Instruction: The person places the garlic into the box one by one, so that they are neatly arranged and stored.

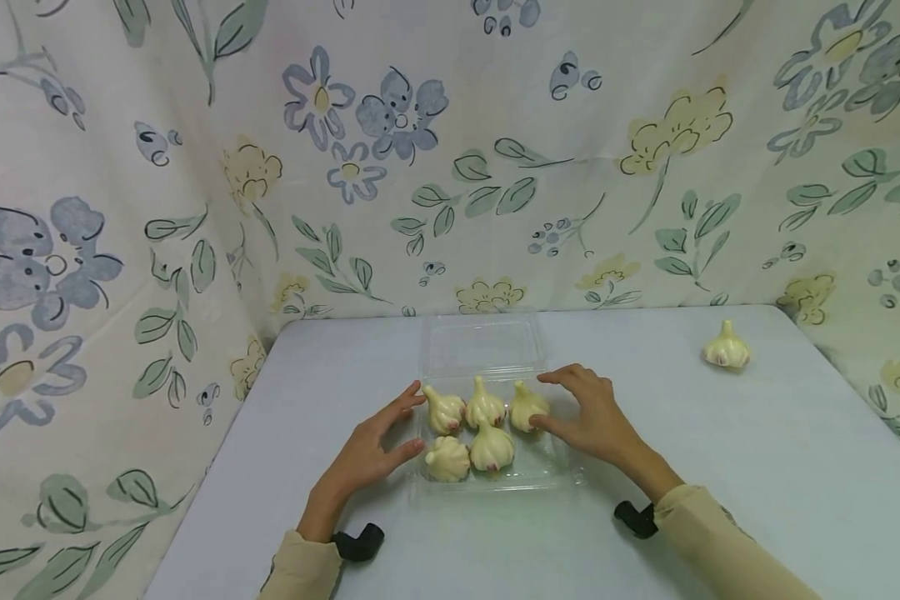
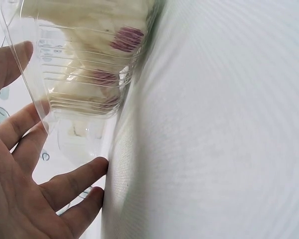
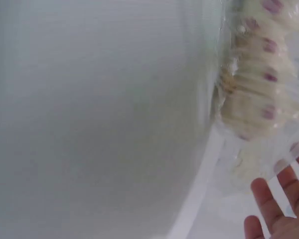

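Observation:
A clear plastic clamshell container [image 1: 528, 473] lies on the table with its lid [image 1: 482, 342] folded back. Several garlic bulbs [image 1: 492, 447] sit in two rows inside it, their purple-marked bases showing through the ribbed wall in the left wrist view. My left hand [image 1: 378, 442] is at the container's left side, fingers spread and fingertips right at the rim. On the other side, my right hand [image 1: 588, 412] reaches over the right rim with thumb and fingers apart. Its thumb tip overlaps the back-right garlic bulb [image 1: 527, 406] in the head view.
One loose garlic bulb [image 1: 727, 347] stands at the far right of the white table [image 1: 720, 467]. A flowered curtain [image 1: 450, 242] hangs close behind the table and along its sides. Black wrist mounts [image 1: 358, 543] stick out below both hands.

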`<move>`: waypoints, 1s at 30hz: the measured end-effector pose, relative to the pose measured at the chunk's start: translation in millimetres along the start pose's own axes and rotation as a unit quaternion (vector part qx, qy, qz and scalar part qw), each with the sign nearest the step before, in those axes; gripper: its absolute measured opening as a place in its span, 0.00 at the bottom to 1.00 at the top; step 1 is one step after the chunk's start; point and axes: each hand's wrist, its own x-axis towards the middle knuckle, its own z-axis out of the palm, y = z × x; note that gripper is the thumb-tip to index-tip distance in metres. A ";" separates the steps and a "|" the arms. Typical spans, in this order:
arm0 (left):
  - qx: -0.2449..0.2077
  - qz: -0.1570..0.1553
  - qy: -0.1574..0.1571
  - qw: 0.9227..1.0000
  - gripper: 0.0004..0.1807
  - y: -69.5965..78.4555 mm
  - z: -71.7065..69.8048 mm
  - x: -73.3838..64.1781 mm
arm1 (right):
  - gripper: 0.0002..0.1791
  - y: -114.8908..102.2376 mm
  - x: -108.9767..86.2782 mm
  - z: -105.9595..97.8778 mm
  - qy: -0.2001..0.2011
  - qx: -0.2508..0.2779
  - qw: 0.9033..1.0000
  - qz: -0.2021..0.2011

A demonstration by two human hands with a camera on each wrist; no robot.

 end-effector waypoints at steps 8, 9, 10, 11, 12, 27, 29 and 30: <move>0.001 0.004 -0.002 1.000 0.35 -1.0 0.0 -1.2 | 0.32 25.7 -7.2 -11.1 0.043 0.059 0.996 0.051; 0.002 0.006 -0.002 1.000 0.35 -1.5 -0.1 -1.2 | 0.31 30.0 -8.1 -12.6 0.049 0.061 0.995 0.061; 0.003 0.007 -0.002 1.000 0.35 -1.8 -0.3 -1.4 | 0.31 34.4 -8.9 -14.2 0.056 0.063 0.994 0.070; 0.002 0.008 -0.002 1.000 0.35 -2.0 -0.7 -1.5 | 0.31 38.6 -9.6 -15.8 0.062 0.062 0.993 0.080; 0.004 0.009 -0.002 1.000 0.35 -2.2 -0.9 -1.7 | 0.31 42.3 -10.2 -17.9 0.066 0.063 0.992 0.090; 0.003 0.011 0.000 1.000 0.35 0.7 -0.6 -1.7 | 0.33 78.1 -22.3 -52.7 0.114 0.066 0.973 0.191; 0.005 0.011 0.000 1.000 0.35 0.9 -0.4 -1.4 | 0.33 81.9 -23.4 -56.3 0.123 0.062 0.970 0.199; 0.005 0.012 0.000 1.000 0.35 0.9 -0.4 -1.3 | 0.33 83.8 -23.9 -58.0 0.127 0.061 0.969 0.205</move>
